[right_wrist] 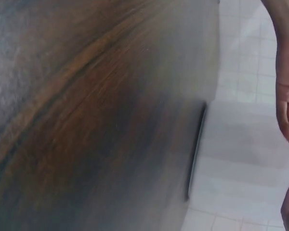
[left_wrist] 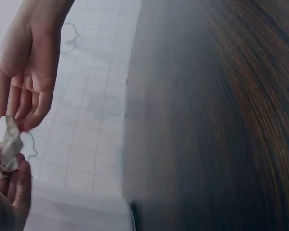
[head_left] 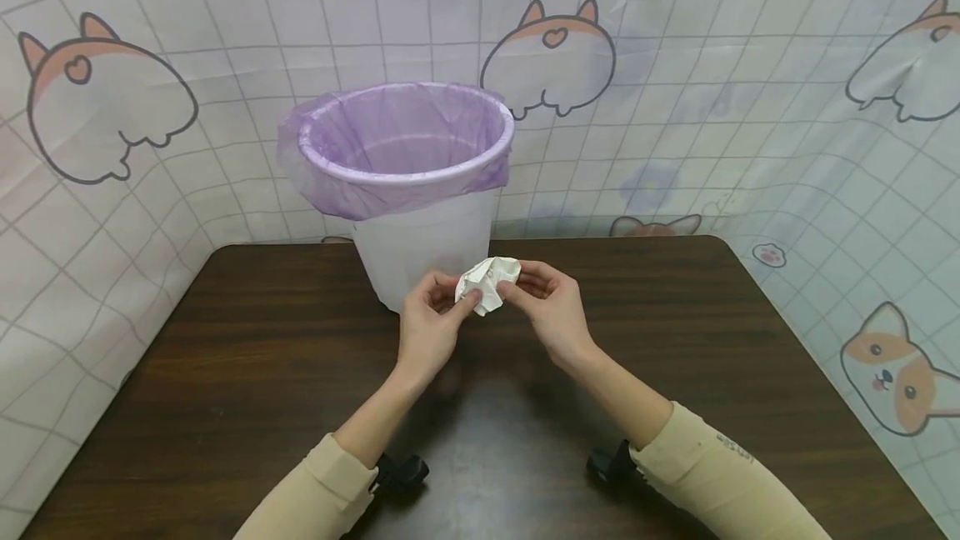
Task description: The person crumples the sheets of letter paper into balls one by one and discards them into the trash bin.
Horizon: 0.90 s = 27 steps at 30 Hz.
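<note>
A crumpled piece of white paper [head_left: 487, 282] is held up between both hands, in front of the lower part of a white trash can [head_left: 427, 244]. My left hand [head_left: 431, 319] pinches its left side between thumb and fingers. On the other side, my right hand [head_left: 551, 307] pinches the paper's right edge. The left wrist view shows the paper [left_wrist: 10, 147] at its left border, between the two hands. Only a sliver of it appears at the right border of the right wrist view.
A purple bag [head_left: 360, 198] lines the trash can and folds over its rim. The can stands at the back of a dark wooden table [head_left: 247, 373]. Behind the table hangs a white gridded cloth [head_left: 690, 98] with cartoon dogs.
</note>
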Each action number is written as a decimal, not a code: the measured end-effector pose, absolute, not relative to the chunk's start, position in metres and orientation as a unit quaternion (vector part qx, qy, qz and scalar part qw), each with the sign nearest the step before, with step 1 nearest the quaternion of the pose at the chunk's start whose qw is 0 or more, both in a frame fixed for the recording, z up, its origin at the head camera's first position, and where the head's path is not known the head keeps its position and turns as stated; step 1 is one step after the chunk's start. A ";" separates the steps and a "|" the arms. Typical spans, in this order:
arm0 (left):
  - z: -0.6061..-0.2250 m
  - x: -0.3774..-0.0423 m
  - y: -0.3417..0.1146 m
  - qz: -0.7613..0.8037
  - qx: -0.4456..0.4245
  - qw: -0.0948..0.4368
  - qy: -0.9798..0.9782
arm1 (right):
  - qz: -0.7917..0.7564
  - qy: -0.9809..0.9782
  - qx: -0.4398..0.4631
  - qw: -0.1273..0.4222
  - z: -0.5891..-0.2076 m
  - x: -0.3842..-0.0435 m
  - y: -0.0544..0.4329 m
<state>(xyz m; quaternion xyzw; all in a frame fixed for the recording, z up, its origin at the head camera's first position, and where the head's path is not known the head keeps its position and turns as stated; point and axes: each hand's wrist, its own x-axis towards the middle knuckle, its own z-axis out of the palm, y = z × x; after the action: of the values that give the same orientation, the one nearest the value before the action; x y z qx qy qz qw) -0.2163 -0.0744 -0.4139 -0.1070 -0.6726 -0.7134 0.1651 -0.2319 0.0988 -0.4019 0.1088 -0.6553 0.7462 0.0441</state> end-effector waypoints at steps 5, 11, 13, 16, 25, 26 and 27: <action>-0.415 -0.218 -0.068 -0.719 -0.106 0.207 -0.654 | 0.736 -0.657 0.156 0.041 -0.401 -0.229 0.095; -0.413 -0.216 -0.065 -0.734 -0.119 0.162 -0.649 | 0.704 -0.683 0.180 0.077 -0.401 -0.233 0.097; -0.411 -0.214 -0.068 -0.735 -0.142 0.120 -0.652 | 0.710 -0.680 0.166 0.077 -0.401 -0.234 0.100; -0.408 -0.214 -0.075 -0.743 -0.184 0.062 -0.640 | 0.734 -0.661 0.145 0.060 -0.399 -0.236 0.105; -0.408 -0.222 -0.085 -0.748 -0.201 0.008 -0.632 | 0.741 -0.650 0.164 0.016 -0.393 -0.232 0.106; -0.408 -0.222 -0.084 -0.744 -0.205 0.007 -0.636 | 0.740 -0.652 0.166 0.020 -0.393 -0.232 0.105; -0.409 -0.223 -0.084 -0.739 -0.209 0.007 -0.640 | 0.738 -0.653 0.169 0.025 -0.393 -0.231 0.105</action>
<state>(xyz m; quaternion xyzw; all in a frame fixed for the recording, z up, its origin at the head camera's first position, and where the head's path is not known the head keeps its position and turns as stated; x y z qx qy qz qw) -0.2227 -0.0836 -0.4087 -0.2088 -0.6400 -0.7394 0.0070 -0.2313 0.1049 -0.3932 0.1693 -0.6525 0.7382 0.0245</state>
